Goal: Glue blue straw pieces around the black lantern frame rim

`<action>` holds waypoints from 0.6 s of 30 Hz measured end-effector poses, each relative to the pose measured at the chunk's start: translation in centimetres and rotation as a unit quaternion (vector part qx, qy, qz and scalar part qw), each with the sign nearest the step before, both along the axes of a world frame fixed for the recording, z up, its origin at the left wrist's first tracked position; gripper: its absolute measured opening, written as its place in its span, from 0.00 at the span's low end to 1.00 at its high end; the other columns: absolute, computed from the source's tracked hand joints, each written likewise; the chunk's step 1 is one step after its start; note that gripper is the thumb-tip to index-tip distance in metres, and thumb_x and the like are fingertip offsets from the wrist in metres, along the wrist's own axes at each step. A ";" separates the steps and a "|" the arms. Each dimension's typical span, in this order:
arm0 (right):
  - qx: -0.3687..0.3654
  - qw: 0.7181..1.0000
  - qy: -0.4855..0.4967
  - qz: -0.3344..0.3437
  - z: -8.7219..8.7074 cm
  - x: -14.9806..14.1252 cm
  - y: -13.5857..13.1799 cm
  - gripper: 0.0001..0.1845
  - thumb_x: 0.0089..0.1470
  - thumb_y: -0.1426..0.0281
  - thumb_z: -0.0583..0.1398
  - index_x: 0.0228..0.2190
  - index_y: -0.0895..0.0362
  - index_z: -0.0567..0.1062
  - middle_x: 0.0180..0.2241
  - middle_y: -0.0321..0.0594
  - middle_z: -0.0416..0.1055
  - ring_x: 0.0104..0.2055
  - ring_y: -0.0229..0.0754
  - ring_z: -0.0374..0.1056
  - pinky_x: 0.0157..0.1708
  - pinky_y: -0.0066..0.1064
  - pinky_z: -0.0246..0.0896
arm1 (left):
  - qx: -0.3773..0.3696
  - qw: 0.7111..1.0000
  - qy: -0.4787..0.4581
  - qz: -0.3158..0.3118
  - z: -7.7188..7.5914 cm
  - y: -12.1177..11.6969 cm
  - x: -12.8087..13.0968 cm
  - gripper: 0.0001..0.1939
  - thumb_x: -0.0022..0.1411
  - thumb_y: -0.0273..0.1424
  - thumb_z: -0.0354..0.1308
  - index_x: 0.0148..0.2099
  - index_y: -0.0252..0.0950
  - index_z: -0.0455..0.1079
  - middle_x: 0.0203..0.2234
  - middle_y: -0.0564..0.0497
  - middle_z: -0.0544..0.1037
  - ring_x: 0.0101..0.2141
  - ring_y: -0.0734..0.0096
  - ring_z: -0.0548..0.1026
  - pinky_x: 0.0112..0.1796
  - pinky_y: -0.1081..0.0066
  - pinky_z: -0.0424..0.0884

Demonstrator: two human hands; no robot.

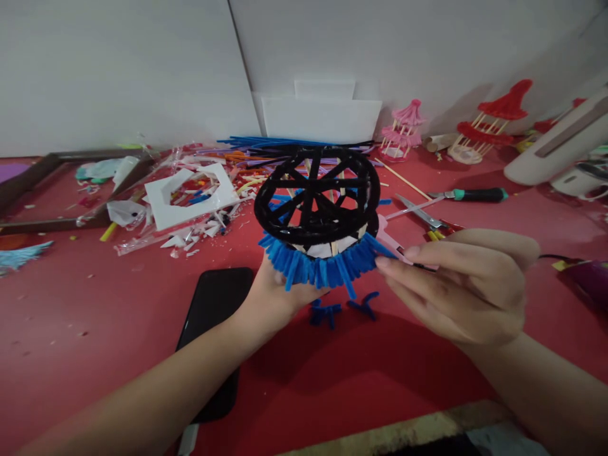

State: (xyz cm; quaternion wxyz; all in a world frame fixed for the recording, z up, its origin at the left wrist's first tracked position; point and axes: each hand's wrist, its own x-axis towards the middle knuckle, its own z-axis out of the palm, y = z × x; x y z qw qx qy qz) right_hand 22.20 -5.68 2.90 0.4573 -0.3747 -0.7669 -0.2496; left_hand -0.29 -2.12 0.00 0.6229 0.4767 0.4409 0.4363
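Observation:
My left hand [273, 294] holds up a round craft model [319, 209] from below, its fingers hidden behind it. The model has a black pipe-cleaner wheel on top, wooden sticks inside and a blue pipe-cleaner fringe [327, 266] round its lower edge. My right hand [465, 288] is closed at the model's right side, fingertips touching the fringe and pinching something thin and dark that I cannot make out. Short blue pipe-cleaner bits [344, 310] lie on the red table [85, 316] under the model.
A black phone [213, 323] lies beside my left forearm. Pliers [425, 215] and a green-handled tool [468, 195] lie to the right. Pink [403, 130] and red [489, 120] pagoda models stand at the back. White foam board [190, 193], scraps and loose pipe cleaners [266, 145] litter the left.

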 end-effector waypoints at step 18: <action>0.028 0.996 -0.068 0.043 0.4 0.4 0.2 0.15 0.50 0.78 0.73 0.39 0.53 0.82 0.37 0.38 0.72 0.37 0.42 0.65 0.34 0.38 0.63 | 0.012 1.000 0.007 -0.011 0.3 0.0 -0.1 0.33 0.43 0.31 0.79 0.51 0.39 0.70 0.49 0.43 0.83 0.52 0.44 0.81 0.56 0.47 0.76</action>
